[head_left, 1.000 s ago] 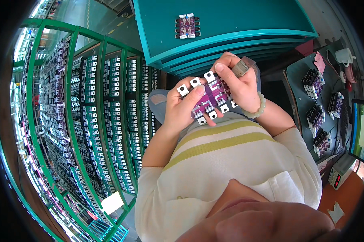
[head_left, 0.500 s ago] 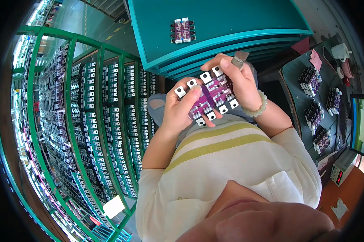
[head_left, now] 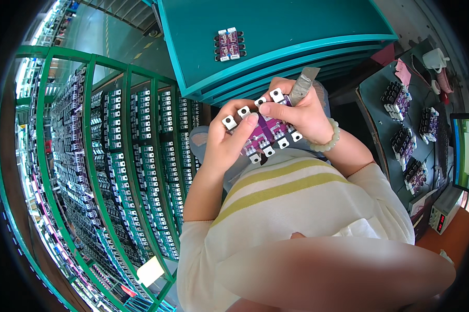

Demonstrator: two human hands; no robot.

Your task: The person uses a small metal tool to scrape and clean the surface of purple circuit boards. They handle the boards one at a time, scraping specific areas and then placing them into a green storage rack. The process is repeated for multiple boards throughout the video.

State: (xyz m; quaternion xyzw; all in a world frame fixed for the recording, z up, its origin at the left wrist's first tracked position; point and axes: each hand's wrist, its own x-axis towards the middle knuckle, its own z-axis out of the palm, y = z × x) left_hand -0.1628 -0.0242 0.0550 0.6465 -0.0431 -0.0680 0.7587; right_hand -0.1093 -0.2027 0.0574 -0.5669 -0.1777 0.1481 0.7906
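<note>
Near green racks [head_left: 88, 119] stands a teal cabinet [head_left: 291, 23].

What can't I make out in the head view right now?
In the head view:
Underside of the purple board: hidden, faces away from the camera.
Most left hand fingers: hidden behind the board.
Lower end of the grey strip: hidden by the right hand.
Monitor's far side: cut off by the fisheye rim.
Racked boards' details: too small.
</note>
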